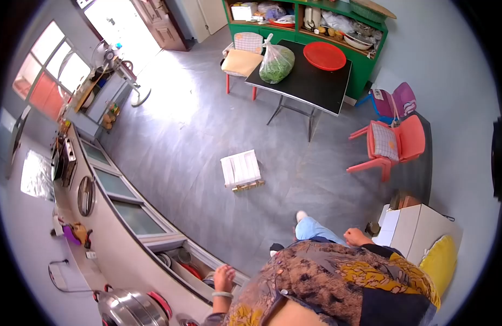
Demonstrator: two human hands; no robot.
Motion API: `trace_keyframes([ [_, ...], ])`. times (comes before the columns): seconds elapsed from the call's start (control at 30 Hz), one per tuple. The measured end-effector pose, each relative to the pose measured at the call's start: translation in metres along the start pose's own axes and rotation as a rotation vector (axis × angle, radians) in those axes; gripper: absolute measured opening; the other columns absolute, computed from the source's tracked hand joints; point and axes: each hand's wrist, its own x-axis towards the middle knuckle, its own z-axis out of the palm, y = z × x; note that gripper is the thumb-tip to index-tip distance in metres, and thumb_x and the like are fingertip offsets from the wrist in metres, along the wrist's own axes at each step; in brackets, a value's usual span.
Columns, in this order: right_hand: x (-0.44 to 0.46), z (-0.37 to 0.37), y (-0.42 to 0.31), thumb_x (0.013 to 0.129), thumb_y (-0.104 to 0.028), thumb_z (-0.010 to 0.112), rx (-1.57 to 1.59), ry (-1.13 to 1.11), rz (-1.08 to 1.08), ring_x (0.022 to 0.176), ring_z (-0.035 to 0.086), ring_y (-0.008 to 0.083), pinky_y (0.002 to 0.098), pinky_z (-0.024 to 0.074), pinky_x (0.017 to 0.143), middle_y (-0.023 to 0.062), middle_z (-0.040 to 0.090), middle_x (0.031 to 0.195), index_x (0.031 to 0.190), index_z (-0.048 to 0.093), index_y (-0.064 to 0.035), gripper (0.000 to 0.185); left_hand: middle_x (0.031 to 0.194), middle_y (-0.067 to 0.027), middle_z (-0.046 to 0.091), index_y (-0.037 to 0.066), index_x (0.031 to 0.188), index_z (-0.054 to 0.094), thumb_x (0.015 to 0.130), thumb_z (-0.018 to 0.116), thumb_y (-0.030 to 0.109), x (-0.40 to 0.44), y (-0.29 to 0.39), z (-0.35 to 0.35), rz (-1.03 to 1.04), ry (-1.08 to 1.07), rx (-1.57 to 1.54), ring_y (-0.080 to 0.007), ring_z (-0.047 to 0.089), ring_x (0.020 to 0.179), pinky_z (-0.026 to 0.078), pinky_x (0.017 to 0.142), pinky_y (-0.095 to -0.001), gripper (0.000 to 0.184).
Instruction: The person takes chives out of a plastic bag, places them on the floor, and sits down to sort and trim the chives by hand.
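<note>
My left hand (224, 278), with a pale bangle at the wrist, is beside the open section of the low cabinet (181, 271). Its fingers are slightly bent and apart, and nothing shows in them. Inside that section are dishes and a red item (191, 270). My right hand (357, 237) hangs on the other side of my body with its fingers curled in; I see nothing held. It is nearest to a white cabinet (414, 231). One foot in a light shoe (301, 215) is stepped forward.
A low stool with a white cover (240, 168) stands on the floor ahead. Farther off, a black table (316, 89) bears a bag of greens (277, 64) and a red tray (324, 56). Red chairs (411, 138) stand at the right. A steel pot (128, 308) sits on the left counter.
</note>
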Motion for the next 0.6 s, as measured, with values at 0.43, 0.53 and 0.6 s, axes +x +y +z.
trace_keyframes([
  [0.43,0.194,-0.153,0.003,0.082,-0.025,0.056,-0.047,0.03,0.018,0.058,0.064,0.0309,0.0443,0.0496,0.059,0.0168,0.064,0.064,0.07,0.064,-0.0012,0.028,0.086,-0.0122,0.063,0.002,0.111,0.054,0.089,0.055,0.014,0.113,0.085,0.21,-0.101,0.188,0.254,-0.0228,0.06,0.072,0.056,0.068,-0.0382,0.025],
  [0.53,0.289,-0.2,-0.027,0.087,-0.022,0.054,0.046,0.17,-0.076,0.058,0.067,0.0229,0.0375,0.0522,0.057,0.0135,0.066,0.068,0.085,0.063,-0.002,0.022,0.091,-0.0118,0.068,0.001,0.108,0.062,0.088,0.061,0.023,0.12,0.086,0.253,-0.118,0.06,0.628,-0.0209,0.064,0.083,0.055,0.075,-0.0346,0.03],
  [0.6,0.323,-0.241,-0.082,0.088,-0.019,0.055,0.129,0.249,-0.111,0.06,0.067,0.0232,0.0361,0.0524,0.057,0.0121,0.065,0.069,0.088,0.063,-0.0014,0.02,0.093,-0.0109,0.069,0.001,0.105,0.065,0.088,0.064,0.026,0.139,0.076,0.26,-0.113,0.107,0.775,-0.0187,0.064,0.084,0.053,0.077,-0.0326,0.031],
])
